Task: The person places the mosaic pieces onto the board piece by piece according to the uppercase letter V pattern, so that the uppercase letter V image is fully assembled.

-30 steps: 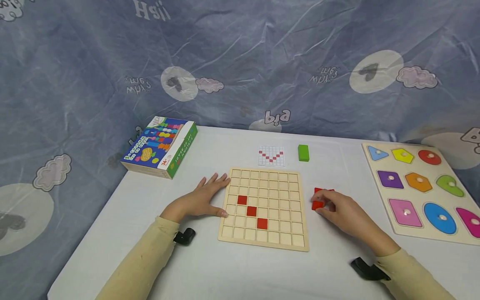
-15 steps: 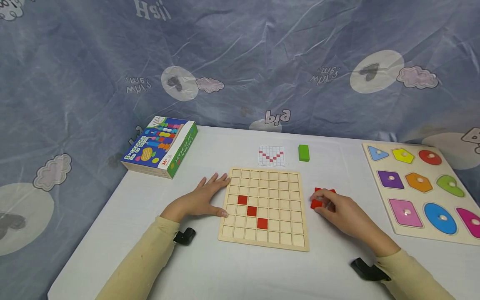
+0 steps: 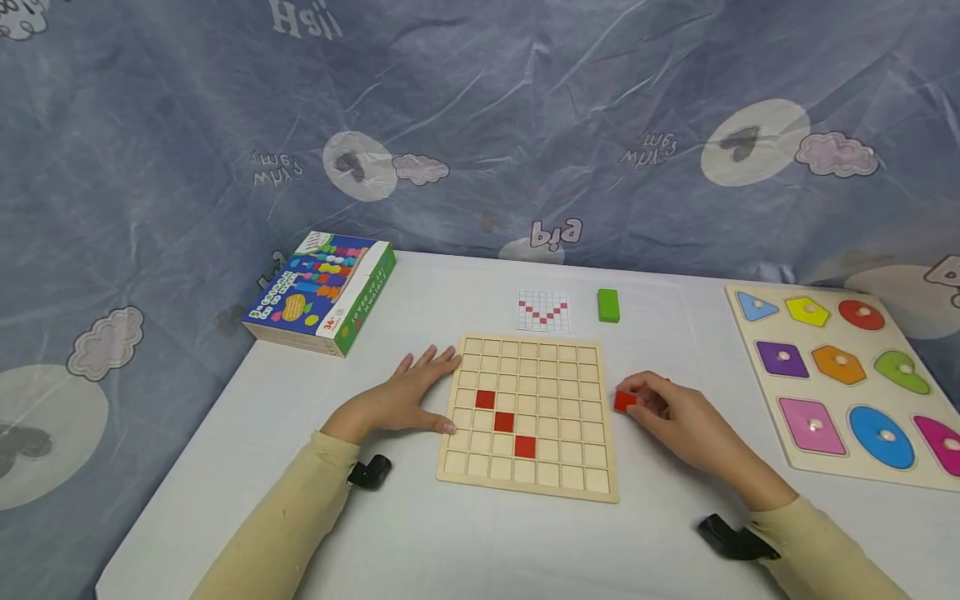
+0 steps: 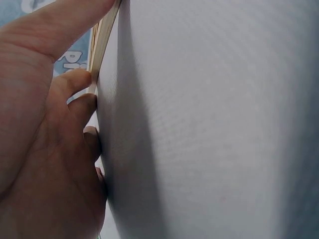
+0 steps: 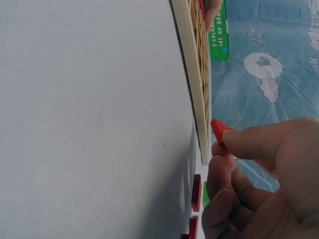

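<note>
A box (image 3: 318, 292) is lying by the table's (image 3: 390, 542) far left corner. Its green side (image 3: 365, 302) is carrying "5-COLUMN SET OF BEADS", which is showing clearest, turned sideways, from the right wrist. The top is bearing similar, blurrier white lettering (image 3: 272, 294), and its pale strip is showing "36+" (image 3: 330, 324) with print too small to read. Beyond the table's far edge, the cloth backdrop (image 3: 480, 117) is displaying "Haii"-like letters (image 3: 306, 20), "bia"-like ones (image 3: 556, 232), and two garbled prints resembling "why" and "me" (image 3: 651, 148).
</note>
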A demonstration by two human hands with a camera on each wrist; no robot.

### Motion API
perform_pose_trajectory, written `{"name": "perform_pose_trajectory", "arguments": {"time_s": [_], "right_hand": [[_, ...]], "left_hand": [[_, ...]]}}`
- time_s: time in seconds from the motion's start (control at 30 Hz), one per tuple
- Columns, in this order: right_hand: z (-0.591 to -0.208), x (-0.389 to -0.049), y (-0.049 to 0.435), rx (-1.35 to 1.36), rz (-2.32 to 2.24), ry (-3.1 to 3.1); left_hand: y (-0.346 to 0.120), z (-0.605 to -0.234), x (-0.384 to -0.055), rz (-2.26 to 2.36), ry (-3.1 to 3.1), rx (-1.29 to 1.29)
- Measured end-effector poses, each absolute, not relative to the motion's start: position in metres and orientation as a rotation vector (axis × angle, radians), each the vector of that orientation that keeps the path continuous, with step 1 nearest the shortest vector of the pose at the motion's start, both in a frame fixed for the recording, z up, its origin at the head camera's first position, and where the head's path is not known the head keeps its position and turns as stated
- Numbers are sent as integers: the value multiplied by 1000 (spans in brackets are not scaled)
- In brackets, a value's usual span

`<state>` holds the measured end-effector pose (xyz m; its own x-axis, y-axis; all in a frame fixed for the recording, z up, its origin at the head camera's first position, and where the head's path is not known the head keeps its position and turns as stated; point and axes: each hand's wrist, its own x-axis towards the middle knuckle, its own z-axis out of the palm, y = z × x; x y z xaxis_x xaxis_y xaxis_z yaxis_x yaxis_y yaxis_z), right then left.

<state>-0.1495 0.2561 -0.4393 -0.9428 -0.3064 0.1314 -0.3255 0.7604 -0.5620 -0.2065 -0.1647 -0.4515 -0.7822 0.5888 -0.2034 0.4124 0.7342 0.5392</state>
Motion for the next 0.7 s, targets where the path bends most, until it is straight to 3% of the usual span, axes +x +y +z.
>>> {"name": "perform_pose_trajectory", "arguments": {"time_s": [0.7], "right_hand": [[-433, -155, 231, 528, 1084, -2870]], "left_hand": [[-164, -452, -206, 674, 2579, 763]]}}
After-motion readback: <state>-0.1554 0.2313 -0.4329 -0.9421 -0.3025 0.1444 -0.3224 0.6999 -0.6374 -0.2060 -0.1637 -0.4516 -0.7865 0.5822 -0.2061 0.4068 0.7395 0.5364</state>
